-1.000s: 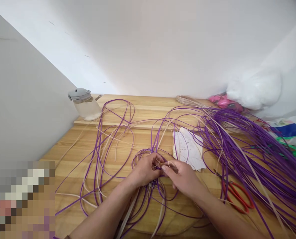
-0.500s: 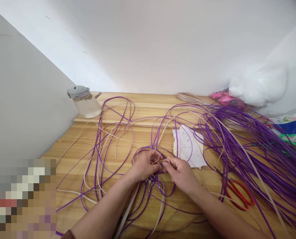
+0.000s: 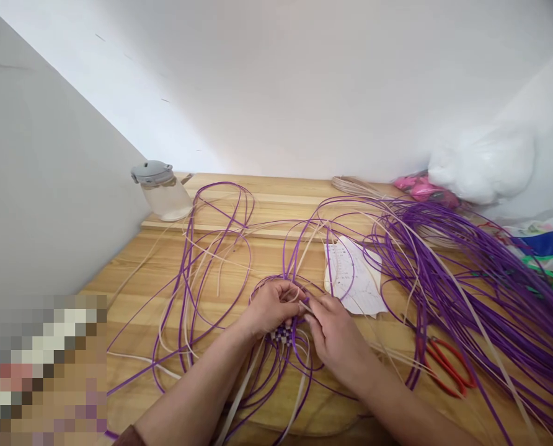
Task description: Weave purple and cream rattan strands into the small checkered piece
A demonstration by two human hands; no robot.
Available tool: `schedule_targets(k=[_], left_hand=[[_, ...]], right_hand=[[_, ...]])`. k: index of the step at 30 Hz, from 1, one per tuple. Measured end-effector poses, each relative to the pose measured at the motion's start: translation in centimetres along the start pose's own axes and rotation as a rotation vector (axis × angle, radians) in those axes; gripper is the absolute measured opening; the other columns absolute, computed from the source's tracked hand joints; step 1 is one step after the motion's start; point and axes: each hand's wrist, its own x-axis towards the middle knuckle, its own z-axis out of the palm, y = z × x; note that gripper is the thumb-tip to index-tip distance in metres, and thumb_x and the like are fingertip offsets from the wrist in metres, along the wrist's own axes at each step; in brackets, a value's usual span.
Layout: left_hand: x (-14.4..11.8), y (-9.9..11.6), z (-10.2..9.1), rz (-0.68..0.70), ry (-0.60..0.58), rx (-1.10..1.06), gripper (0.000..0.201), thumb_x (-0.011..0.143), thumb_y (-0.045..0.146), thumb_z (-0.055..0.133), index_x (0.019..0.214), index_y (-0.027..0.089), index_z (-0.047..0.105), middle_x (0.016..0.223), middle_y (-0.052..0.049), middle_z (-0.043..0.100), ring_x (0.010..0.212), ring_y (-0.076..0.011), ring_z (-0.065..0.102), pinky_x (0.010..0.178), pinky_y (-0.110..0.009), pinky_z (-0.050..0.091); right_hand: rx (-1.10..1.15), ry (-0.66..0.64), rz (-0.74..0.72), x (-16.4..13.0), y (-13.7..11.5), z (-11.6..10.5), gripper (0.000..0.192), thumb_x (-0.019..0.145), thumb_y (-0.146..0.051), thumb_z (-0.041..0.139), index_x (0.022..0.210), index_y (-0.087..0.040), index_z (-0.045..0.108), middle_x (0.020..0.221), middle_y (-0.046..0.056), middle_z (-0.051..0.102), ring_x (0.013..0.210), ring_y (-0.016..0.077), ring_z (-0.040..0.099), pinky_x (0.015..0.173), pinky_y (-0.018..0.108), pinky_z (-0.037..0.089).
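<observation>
A small checkered woven piece point(image 3: 282, 335) of purple and cream strips lies under my hands, its long loose ends fanning out over the table. My left hand point(image 3: 276, 308) is closed at its upper edge, thumb and fingers pinching a cream strip point(image 3: 293, 296). Close beside it, my right hand point(image 3: 327, 321) is closed too, fingertips pressed on a pale strip by the weave. My fingers hide the exact spot where the strips cross. Purple strips point(image 3: 182, 291) loop on the left.
A thick bundle of purple strips point(image 3: 472, 285) covers the right side. Red-handled scissors point(image 3: 451, 368) lie near it, beside a written paper sheet point(image 3: 354, 275). A lidded jar point(image 3: 165, 195) stands back left; a white plastic bag point(image 3: 483, 164) sits back right. Coiled cream strips point(image 3: 358, 184) lie by the wall.
My right hand has turned and its fingers have curled further over the strip beside the weave. My left hand keeps its pinch. More of the checkered piece shows.
</observation>
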Motion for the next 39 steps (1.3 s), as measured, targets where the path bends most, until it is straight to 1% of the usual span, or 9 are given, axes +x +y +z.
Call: schedule_targets(k=[5,8,12,16,21,26,30,34,39], left_hand=[[0.2,-0.3,-0.2,0.010,-0.004,-0.032,0.032,0.067,0.032,0.078,0.087,0.011,0.061,0.066,0.003,0.059,0.049,-0.0062,0.051,0.047,-0.018,0.042],[0.2,-0.2,-0.3,-0.019,-0.021,-0.010,0.033,0.068,0.031,0.077,0.089,0.010,0.063,0.070,0.001,0.062,0.050,-0.0067,0.053,0.049,-0.019,0.043],[0.1,0.0,-0.4,-0.043,-0.072,-0.011,0.032,0.066,0.029,0.076,0.090,0.009,0.065,0.074,-0.002,0.066,0.050,-0.0071,0.054,0.050,-0.020,0.042],[0.1,0.1,-0.5,-0.051,-0.090,-0.044,0.031,0.063,0.028,0.077,0.086,0.010,0.066,0.072,-0.003,0.067,0.053,-0.0093,0.058,0.053,-0.021,0.044],[0.1,0.0,-0.4,-0.039,-0.026,0.095,0.024,0.067,0.030,0.072,0.078,0.011,0.063,0.061,0.000,0.063,0.049,-0.0101,0.057,0.049,-0.019,0.041],[0.0,0.2,-0.4,-0.054,-0.029,0.201,0.022,0.074,0.035,0.066,0.077,0.015,0.058,0.055,0.003,0.059,0.046,-0.0085,0.054,0.046,-0.017,0.035],[0.0,0.1,-0.2,-0.045,-0.037,0.247,0.017,0.077,0.032,0.062,0.078,0.017,0.054,0.050,0.006,0.055,0.042,-0.0083,0.049,0.044,-0.017,0.033],[0.2,-0.2,0.0,-0.007,0.001,0.281,0.007,0.075,0.022,0.060,0.076,0.017,0.054,0.053,0.007,0.051,0.039,-0.0068,0.043,0.041,-0.018,0.032],[0.4,-0.6,-0.1,0.033,0.013,0.253,0.006,0.071,0.016,0.061,0.077,0.016,0.059,0.064,0.004,0.060,0.047,-0.0065,0.047,0.048,-0.018,0.038]], right_hand=[[0.259,0.087,0.142,-0.4,0.2,-0.7,0.025,0.093,-0.028,0.050,0.105,-0.023,0.073,0.099,0.008,0.068,0.094,0.0221,0.062,0.086,0.035,0.049],[0.254,0.118,0.189,-0.2,0.6,-0.4,0.018,0.088,-0.025,0.058,0.094,-0.023,0.075,0.088,0.006,0.069,0.082,0.0203,0.064,0.077,0.032,0.049],[0.217,0.114,0.151,-0.1,0.8,0.2,0.017,0.086,-0.020,0.058,0.087,-0.024,0.074,0.080,0.004,0.068,0.076,0.0188,0.063,0.071,0.030,0.047],[0.192,0.078,0.129,-0.3,0.8,0.5,0.014,0.085,-0.017,0.057,0.086,-0.022,0.070,0.080,0.003,0.068,0.077,0.0182,0.063,0.071,0.029,0.047],[0.246,0.024,0.157,-1.2,0.5,0.9,0.014,0.085,-0.016,0.058,0.094,-0.022,0.066,0.084,0.001,0.070,0.078,0.0172,0.065,0.074,0.029,0.048],[0.289,0.020,0.170,-1.6,0.3,1.0,0.013,0.086,-0.020,0.060,0.098,-0.022,0.064,0.085,0.001,0.071,0.077,0.0164,0.066,0.074,0.028,0.048],[0.298,0.026,0.112,-1.6,0.4,1.1,0.011,0.091,-0.022,0.053,0.094,-0.021,0.063,0.086,0.001,0.070,0.077,0.0156,0.065,0.074,0.027,0.048],[0.151,0.014,0.032,-1.7,0.4,1.1,0.013,0.091,-0.016,0.049,0.093,-0.020,0.060,0.080,0.002,0.065,0.074,0.0169,0.060,0.070,0.029,0.047],[-0.149,0.082,-0.207,-1.7,-0.5,0.5,0.023,0.086,-0.014,0.057,0.109,-0.019,0.060,0.100,0.008,0.063,0.095,0.0250,0.055,0.087,0.042,0.044]])
